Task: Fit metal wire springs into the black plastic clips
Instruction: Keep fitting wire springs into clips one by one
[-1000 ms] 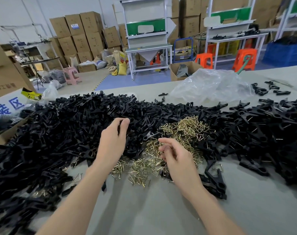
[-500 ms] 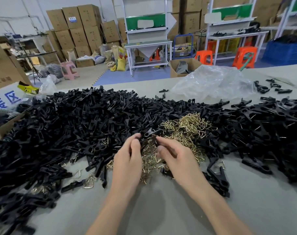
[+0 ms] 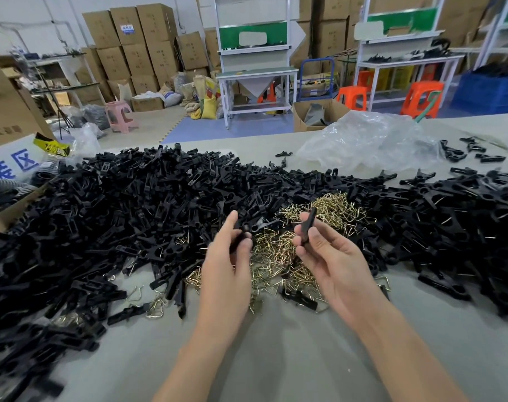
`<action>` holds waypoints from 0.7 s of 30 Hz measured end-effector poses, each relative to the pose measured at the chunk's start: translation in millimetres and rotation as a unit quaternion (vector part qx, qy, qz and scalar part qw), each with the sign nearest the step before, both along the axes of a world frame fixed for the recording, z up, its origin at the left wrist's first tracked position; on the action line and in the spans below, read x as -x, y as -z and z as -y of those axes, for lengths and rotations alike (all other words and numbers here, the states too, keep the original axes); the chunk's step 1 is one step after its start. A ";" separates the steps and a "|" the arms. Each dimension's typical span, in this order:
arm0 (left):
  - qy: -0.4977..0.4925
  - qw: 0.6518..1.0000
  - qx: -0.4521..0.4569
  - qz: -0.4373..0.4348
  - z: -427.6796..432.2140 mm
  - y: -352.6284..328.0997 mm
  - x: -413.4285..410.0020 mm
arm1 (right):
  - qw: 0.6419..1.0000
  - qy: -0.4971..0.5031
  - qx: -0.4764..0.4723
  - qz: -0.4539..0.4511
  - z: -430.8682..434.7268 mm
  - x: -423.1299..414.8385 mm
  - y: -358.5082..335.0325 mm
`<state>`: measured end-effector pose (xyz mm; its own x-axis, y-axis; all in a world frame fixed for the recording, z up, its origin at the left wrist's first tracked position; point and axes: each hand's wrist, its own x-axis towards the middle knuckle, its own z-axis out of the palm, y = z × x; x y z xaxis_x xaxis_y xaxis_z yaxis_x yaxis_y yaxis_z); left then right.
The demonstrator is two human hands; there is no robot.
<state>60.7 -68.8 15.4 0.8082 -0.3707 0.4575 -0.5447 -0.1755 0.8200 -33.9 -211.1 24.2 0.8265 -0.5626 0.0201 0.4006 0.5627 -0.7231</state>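
The left hand [image 3: 226, 274] and right hand [image 3: 334, 262] each pinched a black clip half [image 3: 309, 224]; wire springs [image 3: 276, 256] lay heaped between and beyond them. Such light fingertip holds could let a half slip into the pile.

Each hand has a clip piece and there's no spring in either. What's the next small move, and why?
Probably bring the two pieces together. The left hand pinches the left clip piece, and the right hand holds the right clip piece upright, apart from it, above the spring pile. Neither hand visibly holds a spring, so picking one likely follows.
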 end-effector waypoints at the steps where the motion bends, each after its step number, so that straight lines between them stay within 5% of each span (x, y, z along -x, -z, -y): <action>1: 0.029 0.998 0.023 -0.044 2.7 -0.5 3.7 | 1.000 -0.013 -0.010 0.005 -0.2 0.3 -0.6; 6: 0.107 0.969 0.126 -0.182 8.2 -2.6 9.3 | 0.998 -0.053 -0.031 -0.006 -1.8 -1.0 -0.4; 12: 0.175 0.924 0.197 -0.275 8.0 -7.4 7.6 | 0.997 -0.032 0.056 -0.045 -6.4 -3.1 3.2; 21: 0.134 0.944 0.182 -0.240 4.3 -8.3 6.0 | 0.984 0.000 0.160 -0.084 -9.9 -3.7 6.3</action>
<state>54.7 -73.1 23.7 0.8541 -0.4802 0.1999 -0.0804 0.2579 0.9628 -30.1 -201.2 17.9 0.8337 -0.5490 0.0592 0.2602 0.2961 -0.9190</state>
